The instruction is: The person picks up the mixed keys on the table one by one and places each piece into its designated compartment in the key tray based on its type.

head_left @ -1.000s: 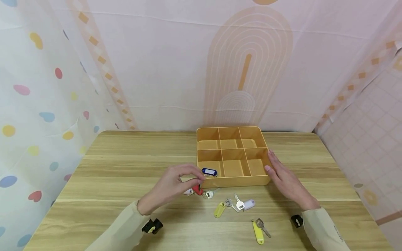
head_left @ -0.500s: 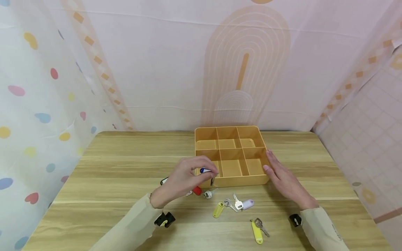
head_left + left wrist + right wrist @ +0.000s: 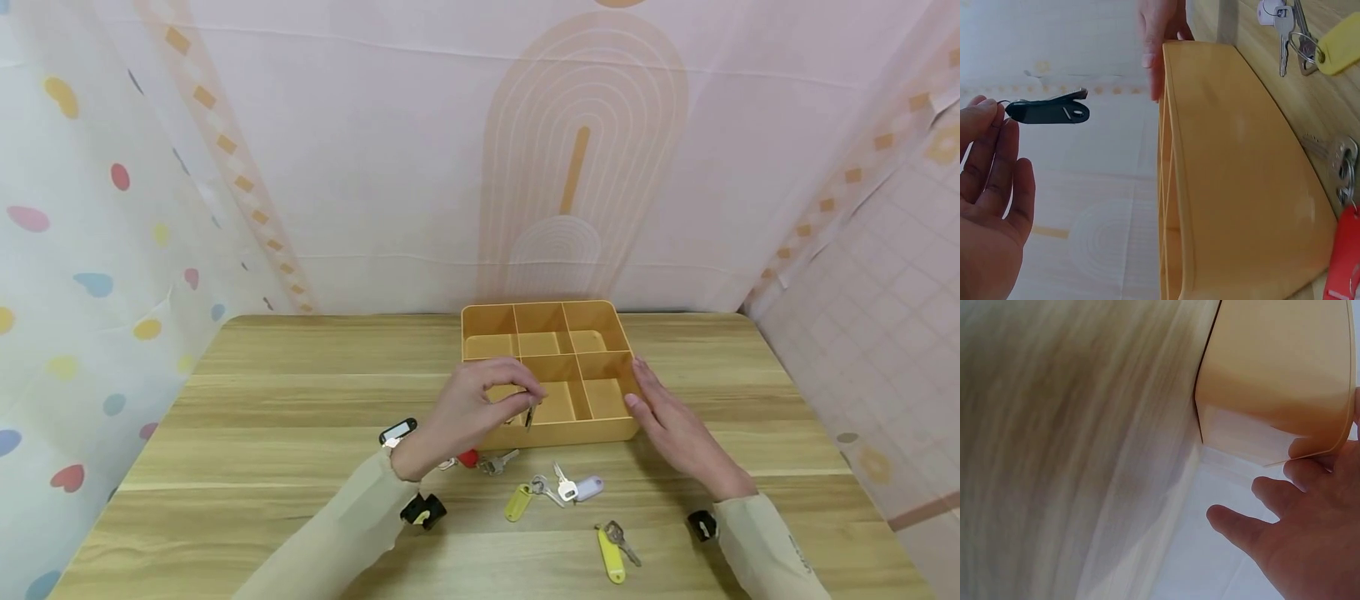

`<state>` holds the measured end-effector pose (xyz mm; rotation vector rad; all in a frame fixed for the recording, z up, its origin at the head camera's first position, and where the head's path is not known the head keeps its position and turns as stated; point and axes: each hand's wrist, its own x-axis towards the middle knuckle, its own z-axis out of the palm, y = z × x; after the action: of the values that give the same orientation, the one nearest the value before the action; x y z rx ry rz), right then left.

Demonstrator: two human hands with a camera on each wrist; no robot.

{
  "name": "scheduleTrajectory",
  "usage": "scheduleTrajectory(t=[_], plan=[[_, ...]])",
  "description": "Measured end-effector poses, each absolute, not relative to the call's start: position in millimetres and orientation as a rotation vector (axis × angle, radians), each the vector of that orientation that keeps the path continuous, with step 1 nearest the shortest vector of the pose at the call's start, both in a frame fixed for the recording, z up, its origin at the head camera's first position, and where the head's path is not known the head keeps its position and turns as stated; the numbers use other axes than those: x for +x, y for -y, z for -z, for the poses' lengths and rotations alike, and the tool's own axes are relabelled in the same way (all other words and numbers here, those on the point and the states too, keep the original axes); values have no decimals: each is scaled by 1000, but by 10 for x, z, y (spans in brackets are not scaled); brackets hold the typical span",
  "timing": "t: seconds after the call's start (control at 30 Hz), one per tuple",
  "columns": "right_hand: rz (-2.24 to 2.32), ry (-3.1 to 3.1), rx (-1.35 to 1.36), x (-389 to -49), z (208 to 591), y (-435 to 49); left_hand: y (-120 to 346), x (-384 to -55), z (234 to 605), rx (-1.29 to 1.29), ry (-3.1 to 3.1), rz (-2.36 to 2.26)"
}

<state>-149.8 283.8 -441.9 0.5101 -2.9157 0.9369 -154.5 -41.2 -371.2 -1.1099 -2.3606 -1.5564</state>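
I count two yellow tags [image 3: 611, 557], one lilac tag [image 3: 590, 489], one red tag [image 3: 468, 458], one black tag [image 3: 405, 428].
My left hand [image 3: 474, 402] pinches one dark tag [image 3: 1047, 113] above one six-compartment tray [image 3: 585, 431]; my relaxed right hand [image 3: 675, 427] touches its side; wood table [image 3: 322, 375], then patterned cloth [image 3: 375, 167].

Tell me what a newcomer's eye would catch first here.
Probably the orange six-compartment tray toward the back of the table, with the right grip at its right side. Next, the dark key tag hanging from the left grip above the tray, then the bright yellow tag lowest in the head view.
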Motion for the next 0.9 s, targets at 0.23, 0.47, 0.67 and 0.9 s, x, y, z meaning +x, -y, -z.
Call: scheduleTrajectory(t=[0.23,0.47,0.67,0.9], plan=[[-920,2918,512,-1503,4436,-2838,261,-1638,3785,-1104,2323,1630],[-929,2920,505,-1492,4427,-2828,121,-1717,3890,-1081,2309,1614],[-919,2930,500,-1489,4420,-2826,22,-1774,3975,-1059,2330,1619],[-926,2934,498,-1489,4417,-2825,-65,-1839,4062,-968,2401,1602]])
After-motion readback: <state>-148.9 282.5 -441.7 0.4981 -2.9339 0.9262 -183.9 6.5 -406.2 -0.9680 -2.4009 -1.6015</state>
